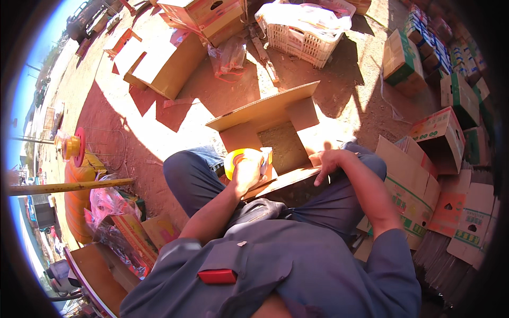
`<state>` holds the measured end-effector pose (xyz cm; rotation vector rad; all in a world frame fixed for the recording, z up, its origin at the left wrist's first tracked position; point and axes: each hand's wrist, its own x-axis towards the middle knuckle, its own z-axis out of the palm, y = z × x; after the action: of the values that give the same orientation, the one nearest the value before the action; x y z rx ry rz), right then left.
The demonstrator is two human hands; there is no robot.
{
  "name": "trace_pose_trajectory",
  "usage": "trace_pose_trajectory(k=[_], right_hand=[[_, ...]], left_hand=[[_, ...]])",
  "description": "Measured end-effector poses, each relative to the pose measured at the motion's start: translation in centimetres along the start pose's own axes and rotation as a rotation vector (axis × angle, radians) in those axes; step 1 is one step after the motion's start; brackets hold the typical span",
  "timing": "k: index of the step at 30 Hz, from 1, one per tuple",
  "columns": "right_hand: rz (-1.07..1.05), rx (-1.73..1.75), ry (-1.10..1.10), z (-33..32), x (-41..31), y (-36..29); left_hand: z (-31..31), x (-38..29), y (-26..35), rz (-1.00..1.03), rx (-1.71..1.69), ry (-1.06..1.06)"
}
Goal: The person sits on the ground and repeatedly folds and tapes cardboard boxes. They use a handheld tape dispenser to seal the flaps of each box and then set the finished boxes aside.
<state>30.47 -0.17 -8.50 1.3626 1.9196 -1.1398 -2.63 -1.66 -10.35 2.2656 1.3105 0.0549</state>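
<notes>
A cardboard box (270,115) stands between my bent knees, with its far flap raised and its inside towards me. My left hand (248,173) is closed around a tape dispenser (267,157) carrying a roll of yellow tape (234,161), at the box's near left corner. At the near right corner, my right hand (330,161) has its fingers and thumb spread on either side of the near flap (292,179). Whether it presses on the cardboard is hard to see. Part of the dispenser is hidden by my left hand.
A plastic crate (302,45) topped with white sheeting stands ahead. Another open carton (175,63) lies ahead to the left. Flattened cartons (409,194) and several closed boxes (403,61) line the right side. A yellow pole (75,187) juts in from the left, near a red reel (80,147).
</notes>
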Motion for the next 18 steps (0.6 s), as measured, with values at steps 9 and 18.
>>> trace_pose_trajectory(k=[9,18], right_hand=[[0.34,0.015,0.573,-0.8,5.3,-0.2],[0.596,0.414,0.508,2.0,7.8,1.7]], left_hand=[[-15.9,-1.0,3.5,-0.034,-0.782,0.095],[-15.5,11.7,-2.9,-0.021,-0.072,0.369]])
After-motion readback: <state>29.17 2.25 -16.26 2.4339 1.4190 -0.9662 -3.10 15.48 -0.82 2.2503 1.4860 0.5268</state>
